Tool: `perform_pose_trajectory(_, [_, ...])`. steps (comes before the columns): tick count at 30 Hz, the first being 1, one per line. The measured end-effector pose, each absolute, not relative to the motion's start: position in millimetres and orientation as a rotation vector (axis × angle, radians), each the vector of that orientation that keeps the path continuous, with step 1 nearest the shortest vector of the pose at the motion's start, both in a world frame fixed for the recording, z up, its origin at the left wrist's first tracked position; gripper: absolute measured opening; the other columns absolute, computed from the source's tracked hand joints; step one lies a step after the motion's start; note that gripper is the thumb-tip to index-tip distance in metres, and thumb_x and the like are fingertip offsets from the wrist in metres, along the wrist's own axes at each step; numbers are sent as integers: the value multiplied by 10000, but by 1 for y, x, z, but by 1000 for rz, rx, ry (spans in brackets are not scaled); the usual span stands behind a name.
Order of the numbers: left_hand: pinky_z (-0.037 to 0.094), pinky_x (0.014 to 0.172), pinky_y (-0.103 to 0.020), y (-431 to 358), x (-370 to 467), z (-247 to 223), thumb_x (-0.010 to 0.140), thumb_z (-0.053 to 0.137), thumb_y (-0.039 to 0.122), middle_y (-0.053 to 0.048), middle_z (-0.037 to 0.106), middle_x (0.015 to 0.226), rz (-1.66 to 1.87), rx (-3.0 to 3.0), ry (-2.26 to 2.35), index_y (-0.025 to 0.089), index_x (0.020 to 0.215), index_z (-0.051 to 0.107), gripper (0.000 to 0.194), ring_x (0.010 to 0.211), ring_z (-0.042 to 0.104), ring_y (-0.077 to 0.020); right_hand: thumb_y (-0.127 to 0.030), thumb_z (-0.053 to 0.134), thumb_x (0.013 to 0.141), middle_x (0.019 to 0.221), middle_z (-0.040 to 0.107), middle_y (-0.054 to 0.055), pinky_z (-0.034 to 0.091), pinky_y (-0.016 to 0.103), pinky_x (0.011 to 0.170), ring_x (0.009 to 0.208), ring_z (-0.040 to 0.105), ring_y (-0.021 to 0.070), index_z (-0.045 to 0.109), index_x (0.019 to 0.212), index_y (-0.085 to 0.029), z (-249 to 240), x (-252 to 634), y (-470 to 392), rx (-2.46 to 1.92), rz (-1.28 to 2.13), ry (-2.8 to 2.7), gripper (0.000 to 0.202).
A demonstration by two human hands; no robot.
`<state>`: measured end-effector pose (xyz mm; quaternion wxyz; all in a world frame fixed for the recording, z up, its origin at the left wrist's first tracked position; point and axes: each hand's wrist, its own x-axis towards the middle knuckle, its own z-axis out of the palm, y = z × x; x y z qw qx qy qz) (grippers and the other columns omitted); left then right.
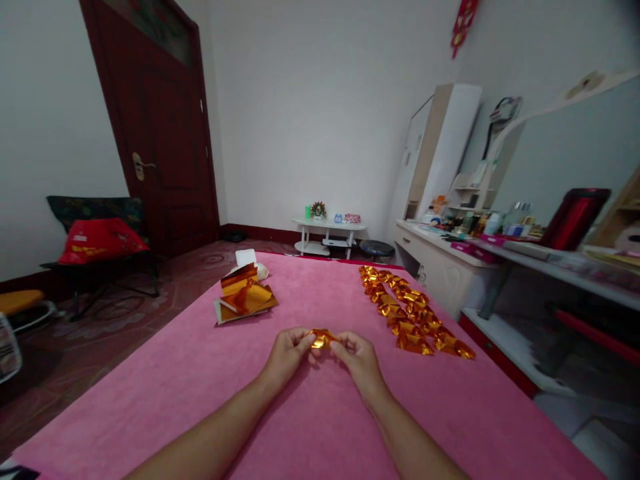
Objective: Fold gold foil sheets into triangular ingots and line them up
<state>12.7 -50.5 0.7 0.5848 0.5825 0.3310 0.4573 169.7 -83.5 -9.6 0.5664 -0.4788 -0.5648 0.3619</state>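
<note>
Just above the pink cloth, a small gold foil-wrapped piece is held between both hands. My left hand is closed, thumb and fingers pinching its left end. The right end is pinched by my right hand, also closed. What is inside the foil is hidden. To the left lies a stack of gold foil sheets, some folded or curled. Several twisted gold foil-wrapped pieces lie in two rows to the right.
A pink cloth covers the work surface. Behind the foil stack are a white item and a pale bundle. A cluttered white dresser stands close on the right. A chair with a red bag is at left.
</note>
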Motion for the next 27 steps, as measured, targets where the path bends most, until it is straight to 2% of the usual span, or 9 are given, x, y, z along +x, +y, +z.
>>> perform_pose_trajectory(5, [410,520,-213,-51,9,-6,791,562,394,-19,605,576,1079,1441,717,103,693,610,311,489,525,-103,-390,585,779,582,521,-17,311,210,491,518,425,95,632,753,-133,-11,173,-87,-1122,891,-1353,262])
perform_pose_trajectory(11, [435,617,-220,-58,9,-2,770,599,321,-40,652,716,1162,1614,776,117,774,661,214,642,568,-131,-319,586,771,567,479,-29,308,208,503,540,406,94,624,669,-139,-10,168,-91,-1122,821,-1455,211])
perform_pose_trajectory(17, [403,559,-200,-61,8,-1,728,635,275,-22,603,638,1188,1745,829,115,674,655,169,595,529,-114,-266,594,741,537,428,-45,298,203,500,525,380,86,573,579,-147,-6,160,-97,-1213,740,-1557,202])
perform_pose_trajectory(20, [391,543,-197,-63,7,0,727,623,253,-17,590,620,1202,1725,859,115,655,649,157,578,513,-107,-274,611,728,549,453,-43,311,199,506,534,400,90,590,597,-155,-5,159,-98,-1236,734,-1557,178])
perform_pose_trajectory(24, [391,531,-201,-64,8,4,719,619,261,-8,586,587,1210,1603,891,117,646,627,161,546,510,-105,-340,554,789,572,524,-23,339,204,501,526,445,102,641,691,-160,-2,160,-99,-1154,849,-1542,222])
perform_pose_trajectory(27, [400,540,-207,-66,9,7,700,620,246,-10,593,582,1205,1575,895,119,621,616,150,550,523,-111,-346,507,823,558,544,-10,350,211,501,511,458,107,635,653,-159,0,162,-100,-1150,841,-1548,283])
